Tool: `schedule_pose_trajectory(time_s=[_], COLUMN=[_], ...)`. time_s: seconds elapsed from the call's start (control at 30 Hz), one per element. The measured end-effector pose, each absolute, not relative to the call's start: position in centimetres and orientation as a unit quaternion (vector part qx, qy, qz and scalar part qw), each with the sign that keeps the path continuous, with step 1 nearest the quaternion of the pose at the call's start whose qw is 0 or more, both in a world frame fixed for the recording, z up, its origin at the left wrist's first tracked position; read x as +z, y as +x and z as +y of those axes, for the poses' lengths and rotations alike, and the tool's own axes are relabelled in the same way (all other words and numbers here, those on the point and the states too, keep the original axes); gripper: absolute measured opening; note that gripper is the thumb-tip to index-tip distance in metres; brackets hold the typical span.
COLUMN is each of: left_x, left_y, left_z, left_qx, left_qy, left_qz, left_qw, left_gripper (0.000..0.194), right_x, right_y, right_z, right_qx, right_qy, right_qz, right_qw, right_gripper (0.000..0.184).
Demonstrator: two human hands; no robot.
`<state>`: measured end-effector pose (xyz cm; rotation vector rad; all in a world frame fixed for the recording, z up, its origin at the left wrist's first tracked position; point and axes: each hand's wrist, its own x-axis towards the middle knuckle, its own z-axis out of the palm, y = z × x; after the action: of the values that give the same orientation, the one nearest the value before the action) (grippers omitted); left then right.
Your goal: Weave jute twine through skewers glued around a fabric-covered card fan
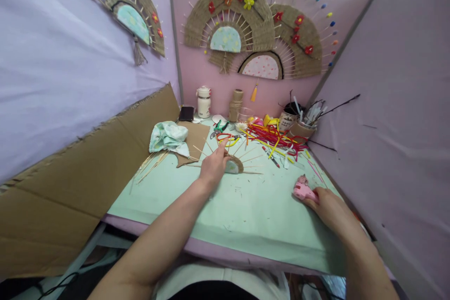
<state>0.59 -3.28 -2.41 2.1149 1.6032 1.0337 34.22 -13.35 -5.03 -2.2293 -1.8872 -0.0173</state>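
Observation:
A small half-round fan with a pale floral centre and a brown twine band lies on the table, thin bamboo sticks fanning out from it. My left hand rests over its left part and grips it, one finger pointing up and away; the hand hides that side of the fan. Off to the right, close to the table surface, my right hand is closed round a pink hot glue gun, whose nozzle end points up and to the left.
Behind the fan lie green-handled pruners and red-and-yellow pliers. A crumpled cloth lies on cardboard beside loose bamboo sticks. Red and yellow pipe cleaners, a marker and filled pots stand or lie back right.

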Motion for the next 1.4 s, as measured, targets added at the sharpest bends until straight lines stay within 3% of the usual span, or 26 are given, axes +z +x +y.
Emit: schedule_pose_trajectory(time_s=[0.07, 0.13, 0.23, 0.33, 0.47, 0.63, 0.87, 1.4], left_x=[-2.5, -2.7, -3.0, -3.2, -3.1, -3.1, -3.1, -3.1], left_y=[0.4, 0.2, 0.1, 0.1, 0.1, 0.0, 0.0, 0.0], left_z=[-3.6, -3.8, -3.8, -3.6, -3.4, -3.4, -3.5, -3.7], left_qx=[0.360, 0.363, 0.372, 0.381, 0.382, 0.379, 0.375, 0.371], left_qy=[0.740, 0.746, 0.748, 0.750, 0.756, 0.761, 0.756, 0.764], left_qz=[0.547, 0.535, 0.528, 0.520, 0.511, 0.509, 0.516, 0.510], left_qw=[0.152, 0.157, 0.153, 0.150, 0.144, 0.134, 0.146, 0.137], left_gripper=[0.061, 0.062, 0.060, 0.059, 0.058, 0.057, 0.058, 0.056], right_x=[-4.4, -2.8, -0.3, 0.4, -1.3, -2.5, -2.7, -3.4], right_y=[34.1, 32.5, 27.5, 20.9, 15.0, 13.8, 12.9, 13.0], right_z=[-13.6, -13.6, -12.6, -10.3, -7.3, -6.1, -5.7, -5.1], right_qx=[-0.034, -0.089, -0.129, -0.093, -0.095, -0.092, -0.038, -0.061], right_qy=[-0.759, -0.759, -0.696, -0.599, -0.553, -0.561, -0.608, -0.625], right_qz=[-0.647, -0.641, -0.676, -0.724, -0.731, -0.698, -0.657, -0.659], right_qw=[0.064, 0.074, 0.205, 0.328, 0.388, 0.435, 0.444, 0.414], right_gripper=[0.032, 0.036, 0.026, 0.018, 0.014, 0.016, 0.021, 0.019])
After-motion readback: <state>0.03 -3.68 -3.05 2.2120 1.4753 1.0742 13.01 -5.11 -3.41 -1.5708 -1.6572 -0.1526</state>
